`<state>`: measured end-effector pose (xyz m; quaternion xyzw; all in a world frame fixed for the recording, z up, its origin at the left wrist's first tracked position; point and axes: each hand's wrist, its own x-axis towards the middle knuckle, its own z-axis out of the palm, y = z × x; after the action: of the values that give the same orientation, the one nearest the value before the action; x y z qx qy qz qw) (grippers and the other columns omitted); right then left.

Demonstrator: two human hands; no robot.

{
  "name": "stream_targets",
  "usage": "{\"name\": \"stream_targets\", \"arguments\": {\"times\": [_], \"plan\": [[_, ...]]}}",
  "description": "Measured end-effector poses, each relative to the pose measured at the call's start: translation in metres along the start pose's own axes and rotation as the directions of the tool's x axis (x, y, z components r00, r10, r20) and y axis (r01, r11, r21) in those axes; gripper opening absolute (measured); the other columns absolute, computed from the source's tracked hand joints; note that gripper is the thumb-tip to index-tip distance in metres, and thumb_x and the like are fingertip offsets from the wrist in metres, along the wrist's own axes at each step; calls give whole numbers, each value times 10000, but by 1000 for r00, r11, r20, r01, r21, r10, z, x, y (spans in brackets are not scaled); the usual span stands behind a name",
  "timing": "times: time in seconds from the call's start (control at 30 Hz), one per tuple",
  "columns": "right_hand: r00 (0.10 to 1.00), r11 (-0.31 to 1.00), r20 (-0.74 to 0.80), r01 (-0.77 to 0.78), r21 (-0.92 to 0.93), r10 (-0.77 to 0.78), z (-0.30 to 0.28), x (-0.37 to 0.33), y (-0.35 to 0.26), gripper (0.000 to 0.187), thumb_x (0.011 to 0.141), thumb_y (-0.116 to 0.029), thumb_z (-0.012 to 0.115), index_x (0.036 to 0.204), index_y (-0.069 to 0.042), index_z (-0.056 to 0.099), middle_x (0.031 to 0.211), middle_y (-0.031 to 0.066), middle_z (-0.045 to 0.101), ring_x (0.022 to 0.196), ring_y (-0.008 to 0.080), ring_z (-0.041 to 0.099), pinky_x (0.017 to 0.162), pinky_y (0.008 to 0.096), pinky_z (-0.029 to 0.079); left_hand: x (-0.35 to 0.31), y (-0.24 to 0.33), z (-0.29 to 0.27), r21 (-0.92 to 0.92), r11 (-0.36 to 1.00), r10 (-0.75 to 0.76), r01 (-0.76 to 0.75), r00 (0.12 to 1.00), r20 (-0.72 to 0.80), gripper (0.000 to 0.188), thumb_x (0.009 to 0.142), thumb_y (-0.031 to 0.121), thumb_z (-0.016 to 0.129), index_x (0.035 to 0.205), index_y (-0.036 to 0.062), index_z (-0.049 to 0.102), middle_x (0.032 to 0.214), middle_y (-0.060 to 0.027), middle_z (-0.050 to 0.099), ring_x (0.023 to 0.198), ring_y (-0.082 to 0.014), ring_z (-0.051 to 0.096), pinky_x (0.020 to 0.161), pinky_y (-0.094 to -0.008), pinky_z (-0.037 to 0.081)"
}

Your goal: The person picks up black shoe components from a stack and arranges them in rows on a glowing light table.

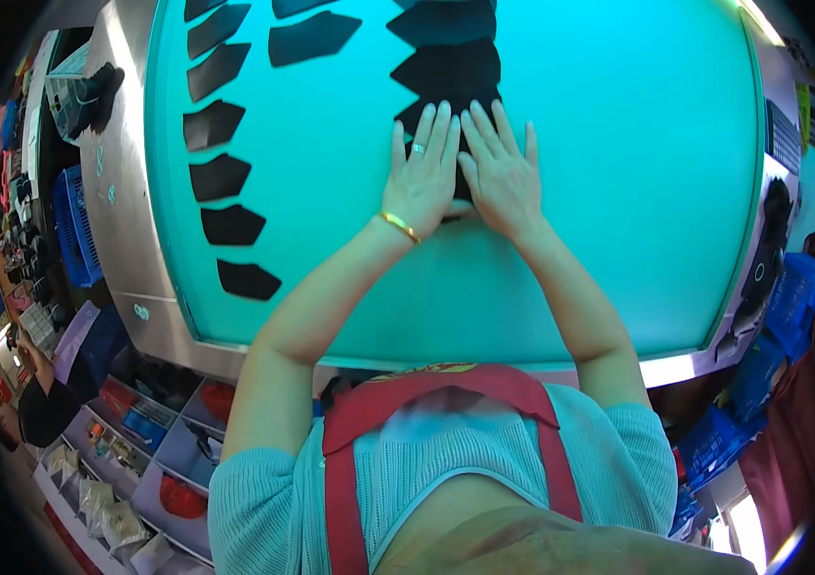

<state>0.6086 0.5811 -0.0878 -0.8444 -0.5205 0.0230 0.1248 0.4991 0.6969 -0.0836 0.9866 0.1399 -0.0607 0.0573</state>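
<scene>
- Blue plastic crate (81,230): beyond the table's left edge.
- Left column of black pointed pieces (225,177): laid apart on the turquoise tabletop (637,211), points to the right, well left of both hands.
- Two more pointed pieces (313,38): between that column and the middle one, near the far edge of view.
- Middle column of black pieces (446,67): runs from beneath the hands to beyond the fingertips, its left side zigzag; a dark strip shows between the hands.
- Left hand (422,177): palm down, fingers extended, flat on the column, grasping nothing.
- Right hand (503,177): just beside it, equally flat and ungrasping, partly over the column's right edge.
</scene>
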Motion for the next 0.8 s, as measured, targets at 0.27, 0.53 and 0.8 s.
{"name": "stream_targets", "arguments": {"times": [0.27,0.53,0.8], "plan": [[968,986,245,4,166,-45,-36,-172,-52,651,903,-323,695,1486,-125,484,1580,26,421,1488,232,328,1172,595,212,-156,64,12,-255,964,66,-71,997,-26,954,597,463,878,1377,74,490,1512,-93,407,1478,-274,309,1159,-545,249],[781,821,616,-286,495,-99,-71,-122,-56,302,845,-256,762,1098,-116,675,1043,86,720,985,316,682,842,410,518,-170,37,-14,-541,829,78,-141,987,-138,360,728,169,800,1015,117,587,903,-91,614,888,-280,646,720,-406,506],[999,803,-7,30,595,-32,24,128,-104,265,932,-343,675,1105,-146,709,991,111,736,930,336,692,783,433,547,-47,-183,-42,-316,947,-137,63,966,-219,581,849,230,767,1365,94,538,1331,-151,591,1206,-370,573,984,-451,488]]}}
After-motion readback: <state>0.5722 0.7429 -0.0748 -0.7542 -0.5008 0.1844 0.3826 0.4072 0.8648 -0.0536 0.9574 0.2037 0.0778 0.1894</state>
